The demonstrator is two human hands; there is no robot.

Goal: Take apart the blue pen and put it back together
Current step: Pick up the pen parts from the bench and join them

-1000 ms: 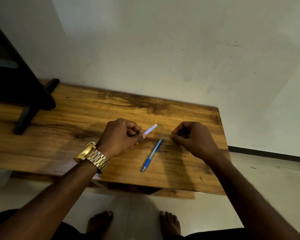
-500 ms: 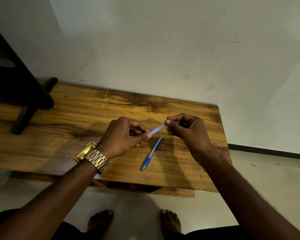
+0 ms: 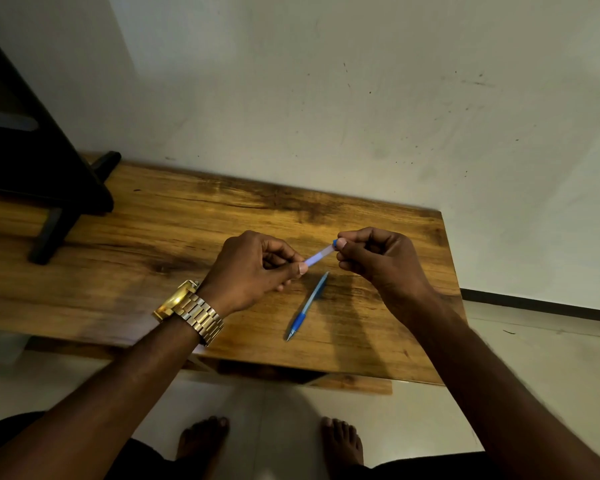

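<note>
A: Blue pen (image 3: 320, 253) status: the pale barrel section is being held above the bench (image 3: 153, 237). The left hand (image 3: 253, 268) is pinching one end; the right hand (image 3: 378, 254) is pinching the blue end cap. The refill part (image 3: 307, 304) is lying on the bench below.

B: Risk?

A: Likely a dropped cap, if misaligned. Wooden bench, white wall (image 3: 361, 98), tiled floor (image 3: 534, 375).

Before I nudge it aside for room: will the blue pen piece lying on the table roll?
Probably: the pen piece looks round and slim, lying flat on the smooth wooden table. It likely weighs little, and being thin plastic may flex if pressed.
</note>
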